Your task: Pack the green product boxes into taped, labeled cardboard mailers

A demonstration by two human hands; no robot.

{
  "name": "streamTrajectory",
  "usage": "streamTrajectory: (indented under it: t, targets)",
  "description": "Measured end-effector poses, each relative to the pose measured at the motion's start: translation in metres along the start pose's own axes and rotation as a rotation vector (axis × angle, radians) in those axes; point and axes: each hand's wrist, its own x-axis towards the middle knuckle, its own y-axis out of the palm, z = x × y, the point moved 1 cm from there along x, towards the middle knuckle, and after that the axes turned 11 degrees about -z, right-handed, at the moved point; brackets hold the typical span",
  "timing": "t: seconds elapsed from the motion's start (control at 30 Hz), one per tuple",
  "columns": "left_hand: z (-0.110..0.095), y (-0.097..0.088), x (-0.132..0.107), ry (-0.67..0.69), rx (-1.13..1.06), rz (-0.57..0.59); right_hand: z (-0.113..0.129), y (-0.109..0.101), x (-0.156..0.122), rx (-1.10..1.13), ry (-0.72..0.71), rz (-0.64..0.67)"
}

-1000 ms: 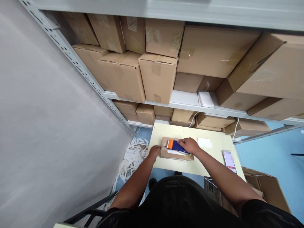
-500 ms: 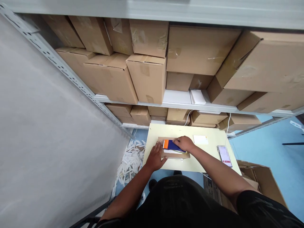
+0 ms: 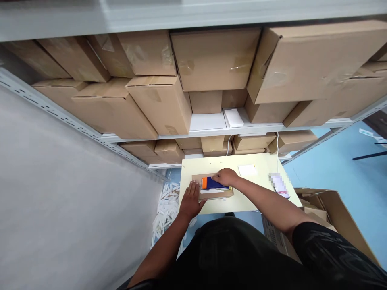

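Note:
A flat brown cardboard piece [image 3: 218, 194] lies on a small pale yellow table [image 3: 236, 203]. On it rests a thin stack topped by a blue and orange item [image 3: 211, 183]. My right hand [image 3: 225, 176] lies curled over the right end of that item, pressing on it. My left hand [image 3: 190, 198] rests flat with fingers stretched out at the cardboard's left edge.
A white card [image 3: 247, 170] and a phone [image 3: 279, 185] lie on the table's right part. Metal shelves behind hold many cardboard boxes [image 3: 211, 60]. White scraps [image 3: 165, 211] litter the blue floor at left. An open carton [image 3: 326, 209] stands at right.
My left hand has opened from a grip on the cardboard's left end to lying flat beside it. The view has swung, shifting the table slightly left.

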Motion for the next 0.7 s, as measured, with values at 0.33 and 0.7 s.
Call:
streamTrajectory:
  t: [0.33,0.7]
  targets:
    - [-0.002,-0.007,0.005,-0.040,-0.038,0.096,-0.167,-0.024,-0.049,0.125,0.098,-0.021]
    - [-0.007,-0.010,0.008,-0.051,-0.078,0.079,-0.194,0.033,-0.007,0.101,0.205,0.073]
